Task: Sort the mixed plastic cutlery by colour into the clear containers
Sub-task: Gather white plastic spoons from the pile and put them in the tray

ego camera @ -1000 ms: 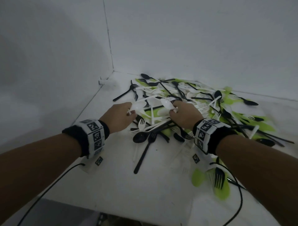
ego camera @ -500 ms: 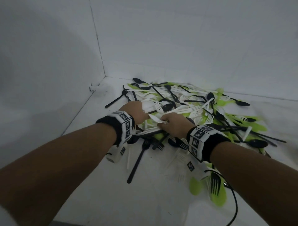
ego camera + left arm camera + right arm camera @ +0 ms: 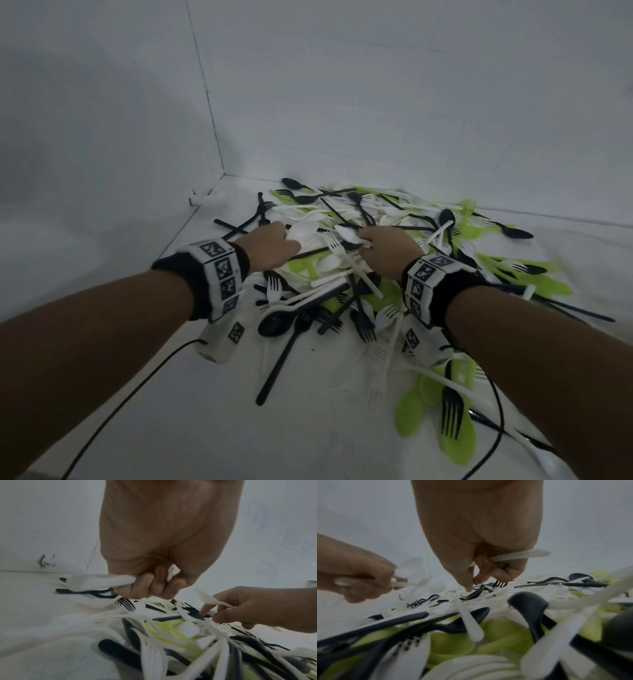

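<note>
Right wrist view: our right hand, already clutching a white spoon, pinches down at a white fork, handle trailing wristward; left hand grips white spoons.

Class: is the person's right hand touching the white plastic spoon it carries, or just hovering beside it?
Touching. In the left wrist view the right hand pinches the handle of the white plastic spoon; the right wrist view shows fingers curled round it.

Nearest cutlery blurred in wrist views; forearms cut off by frame edge.
</note>
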A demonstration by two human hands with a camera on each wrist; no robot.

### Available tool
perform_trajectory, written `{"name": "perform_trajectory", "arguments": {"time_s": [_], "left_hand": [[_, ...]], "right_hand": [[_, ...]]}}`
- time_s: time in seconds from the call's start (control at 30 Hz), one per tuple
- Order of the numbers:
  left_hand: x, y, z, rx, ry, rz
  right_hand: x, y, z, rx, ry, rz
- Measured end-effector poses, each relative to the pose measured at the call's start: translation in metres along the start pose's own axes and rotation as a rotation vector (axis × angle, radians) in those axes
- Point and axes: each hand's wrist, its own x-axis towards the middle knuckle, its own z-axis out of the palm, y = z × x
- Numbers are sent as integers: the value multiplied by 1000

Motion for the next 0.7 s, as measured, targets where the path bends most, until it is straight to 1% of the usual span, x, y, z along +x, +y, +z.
{"name": "perform_trajectory", "arguments": {"time_s": [0.1, 0.23, 0.33, 0.4, 0.47, 0.6, 0.67, 0.7], "left_hand": [[-11, -12, -2, -17, -5, -5], [-24, -30, -1, -140, -61, 16], [-31, -33, 5, -102, -40, 28], [-33, -29, 10, -49, -17, 61], [-32, -24, 14, 12, 4, 114], [-20, -7, 26, 100, 66, 299], [-10, 7, 36, 189, 59, 366], [-5, 14, 41, 253, 41, 375]], "right_hand": [[7, -4, -1, -137, -84, 1], [9, -7, 2, -171, -68, -5], [12, -5, 0, -194, -60, -24], [13, -3, -6, -184, -47, -35], [12, -1, -16, -192, -15, -48], [3, 4, -33, -216, 45, 3], [-2, 7, -37, -217, 42, 42], [-6, 9, -37, -212, 36, 57]]}}
